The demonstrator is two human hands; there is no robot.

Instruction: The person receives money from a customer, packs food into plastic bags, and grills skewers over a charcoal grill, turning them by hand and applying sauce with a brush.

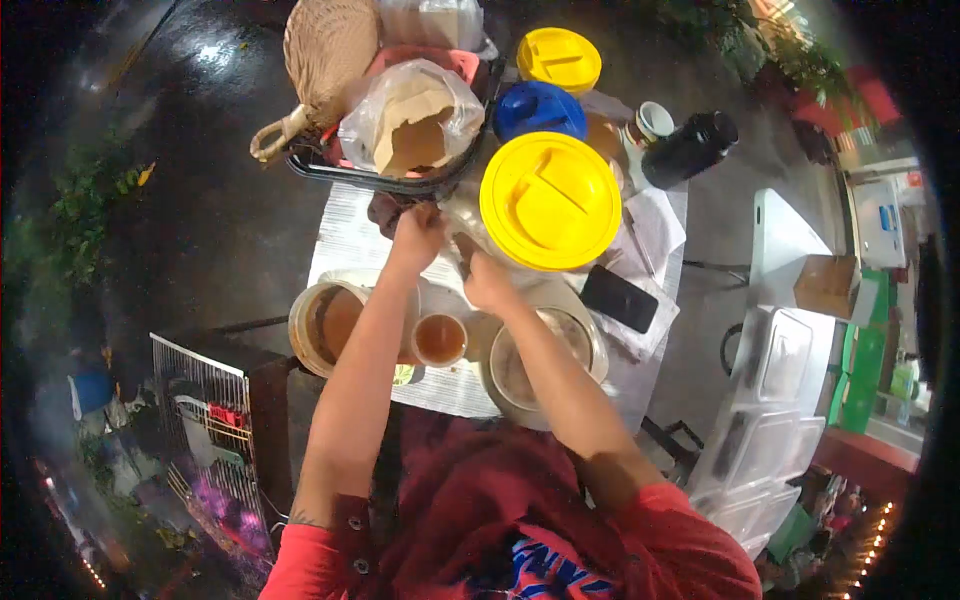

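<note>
Both my arms reach over a table with a striped white cover [345, 225]. Near a dark cloth [385, 213], my left hand [420, 232] has its fingers curled; what they hold, if anything, is too small to tell. Close to its right is my right hand [482, 275], fingers bent toward a clear plastic bag [462, 215]. Beneath my forearms are a tub of brown sauce [325, 322], a small cup of reddish-brown liquid [439, 340] and a round lidded container [515, 370]. A yellow divided plate [551, 200] lies right of my hands.
Beyond are a blue plate [540, 112], another yellow plate [559, 60], a black bottle [692, 150] and a black tray [430, 186] with a paper bag [412, 125]. A phone [619, 298] lies right. A wire rack [205, 400] stands left, a white side table [785, 250] right.
</note>
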